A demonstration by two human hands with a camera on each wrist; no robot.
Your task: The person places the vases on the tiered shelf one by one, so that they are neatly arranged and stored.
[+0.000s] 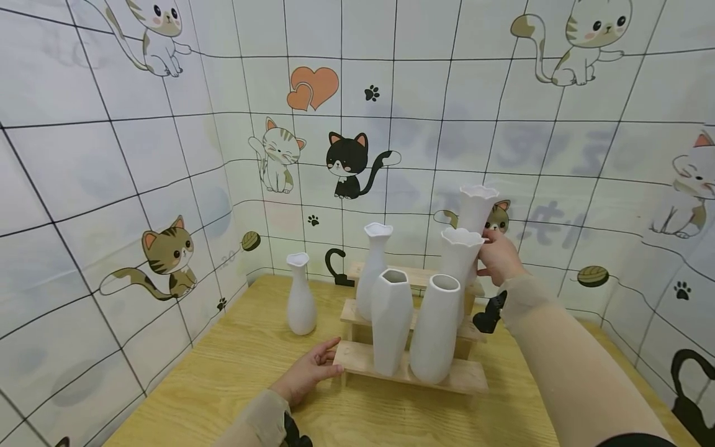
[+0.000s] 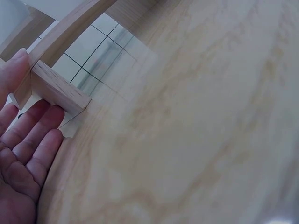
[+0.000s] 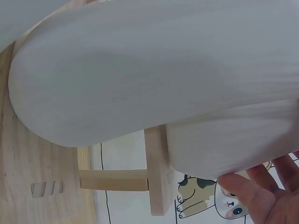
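A three-tier wooden stand (image 1: pixel 471 376) bears several white vases. My left hand (image 1: pixel 306 374) grips the left end of its lowest step, thumb at the board's edge and fingers beside the leg, as the left wrist view shows. At the top right, my right hand (image 1: pixel 501 257) holds the rearmost ruffled-rim vase (image 1: pixel 476 208) by its right side. Partly covering that vase is another ruffled vase (image 1: pixel 459 251) on the middle tier. A slim wavy-rimmed vase (image 1: pixel 373 267) stands to its left. The bottom step carries a faceted vase (image 1: pixel 391 329) and a smooth round-mouthed vase (image 1: pixel 434 335).
One narrow-necked white vase (image 1: pixel 301 304) stands apart on the wood-grain table (image 1: pixel 223 379), left of the stand. Behind and on the left, a white tiled-pattern wall covering (image 1: pixel 424 93) with printed cats borders the table.
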